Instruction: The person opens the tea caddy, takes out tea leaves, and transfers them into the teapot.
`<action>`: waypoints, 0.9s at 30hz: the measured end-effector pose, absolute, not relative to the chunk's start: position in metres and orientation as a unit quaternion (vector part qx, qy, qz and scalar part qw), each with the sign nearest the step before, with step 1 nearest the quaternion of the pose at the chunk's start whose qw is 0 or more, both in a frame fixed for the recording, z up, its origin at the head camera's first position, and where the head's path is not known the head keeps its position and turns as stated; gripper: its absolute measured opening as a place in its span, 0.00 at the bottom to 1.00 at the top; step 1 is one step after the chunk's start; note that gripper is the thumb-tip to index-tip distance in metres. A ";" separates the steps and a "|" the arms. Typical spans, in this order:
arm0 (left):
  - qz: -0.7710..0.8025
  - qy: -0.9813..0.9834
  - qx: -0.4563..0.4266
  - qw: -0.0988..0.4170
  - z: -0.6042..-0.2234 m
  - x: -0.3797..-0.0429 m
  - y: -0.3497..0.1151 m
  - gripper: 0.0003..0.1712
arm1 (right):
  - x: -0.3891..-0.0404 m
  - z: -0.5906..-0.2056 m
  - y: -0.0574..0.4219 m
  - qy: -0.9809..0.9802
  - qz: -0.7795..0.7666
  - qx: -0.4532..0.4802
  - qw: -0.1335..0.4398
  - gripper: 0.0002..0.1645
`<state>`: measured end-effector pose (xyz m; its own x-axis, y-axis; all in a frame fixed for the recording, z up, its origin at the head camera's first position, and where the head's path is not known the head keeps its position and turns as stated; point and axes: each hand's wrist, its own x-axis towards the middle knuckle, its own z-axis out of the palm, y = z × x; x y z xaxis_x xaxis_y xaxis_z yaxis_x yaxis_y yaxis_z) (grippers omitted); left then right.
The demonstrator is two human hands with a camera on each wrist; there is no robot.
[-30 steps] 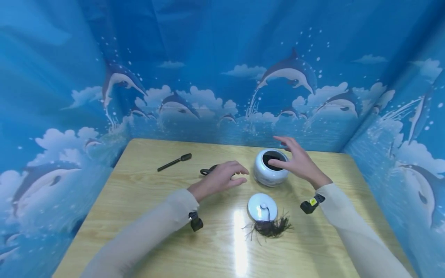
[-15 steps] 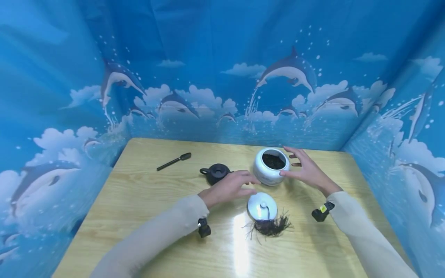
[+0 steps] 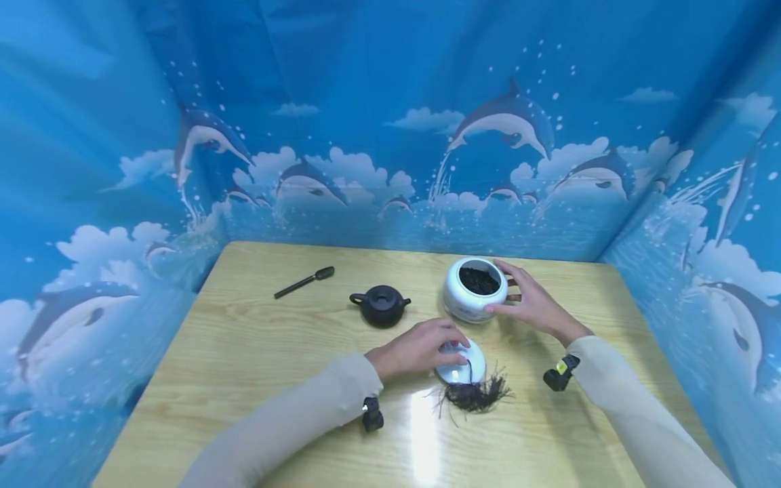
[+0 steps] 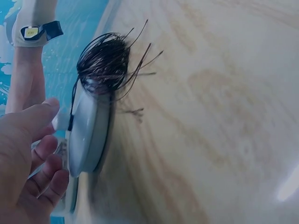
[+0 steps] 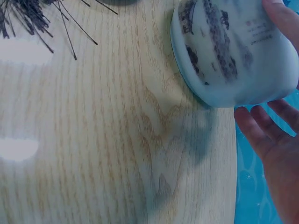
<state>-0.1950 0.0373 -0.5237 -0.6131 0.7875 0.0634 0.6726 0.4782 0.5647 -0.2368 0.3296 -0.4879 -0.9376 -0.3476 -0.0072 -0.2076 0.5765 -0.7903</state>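
Note:
A white ceramic jar [image 3: 466,305], lidless and holding dark loose leaf-like bits, stands upright at the table's back right. My right hand [image 3: 531,298] holds its right side, thumb at the front and fingers round the back; printed dark markings show on its wall in the right wrist view. In front of the jar lies its round white lid [image 3: 448,375], with a dark tassel [image 3: 476,398] tied to the knob. My left hand [image 3: 417,349] is over the lid, thumb and fingertips right at the knob [image 4: 60,122], spread a little apart.
A small black teapot [image 3: 381,308] stands left of the jar, behind my left hand. Farther left lies a black scoop [image 3: 305,282] with a thin handle. A blue dolphin-print curtain [image 3: 342,122] surrounds the wooden table [image 3: 274,379] at the back and sides.
My left hand has moved right and toward the front, from beside the teapot to the lid's knob, uncovering the teapot. My right hand has gone from over the jar's mouth to its right side.

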 end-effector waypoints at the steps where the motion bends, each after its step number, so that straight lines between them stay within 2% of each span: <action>1: 0.279 0.853 0.430 0.102 -0.525 -0.194 0.039 0.20 | -0.237 -0.488 0.330 0.883 -0.434 -0.157 0.081 0.64; 10: 0.283 0.858 0.419 0.095 -0.531 -0.189 0.044 0.16 | -0.236 -0.488 0.330 0.883 -0.435 -0.155 0.081 0.64; 18: 0.263 0.874 0.403 0.067 -0.535 -0.186 0.046 0.17 | -0.236 -0.487 0.330 0.882 -0.438 -0.150 0.084 0.64; 27: 0.230 0.864 0.445 0.043 -0.531 -0.189 0.038 0.15 | -0.235 -0.488 0.328 0.882 -0.440 -0.145 0.086 0.63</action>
